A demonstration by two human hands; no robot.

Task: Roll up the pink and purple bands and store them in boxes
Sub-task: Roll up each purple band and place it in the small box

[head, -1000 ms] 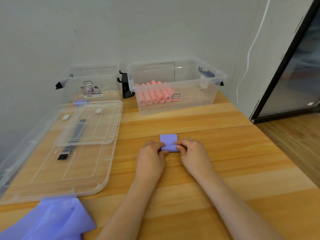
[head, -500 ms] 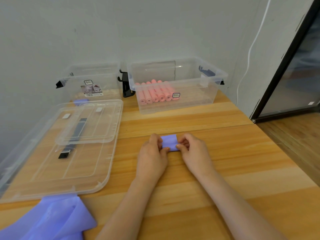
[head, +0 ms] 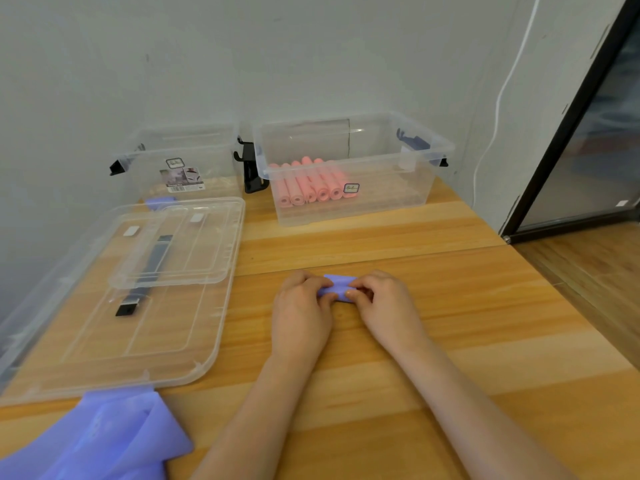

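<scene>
A purple band [head: 338,287], almost fully rolled, lies on the wooden table in front of me. My left hand [head: 301,310] grips its left end and my right hand [head: 381,301] pinches its right end, fingers curled over the roll. Several pink rolls [head: 310,188] lie side by side in the clear box [head: 391,188] at the back right. The clear box [head: 180,157] at the back left holds one purple roll [head: 159,202], partly hidden behind the lids. More purple bands [head: 104,441] lie in a heap at the near left edge.
Two clear lids [head: 114,341] lie stacked on the left of the table, the smaller one [head: 180,244] on top. A black clip [head: 249,171] stands between the boxes. The table's right edge drops to a wooden floor by a dark door frame [head: 568,133].
The flat tail of the purple band beyond my fingers has shrunk as both hands rolled it away from me. The roll now sits slightly farther from me.
</scene>
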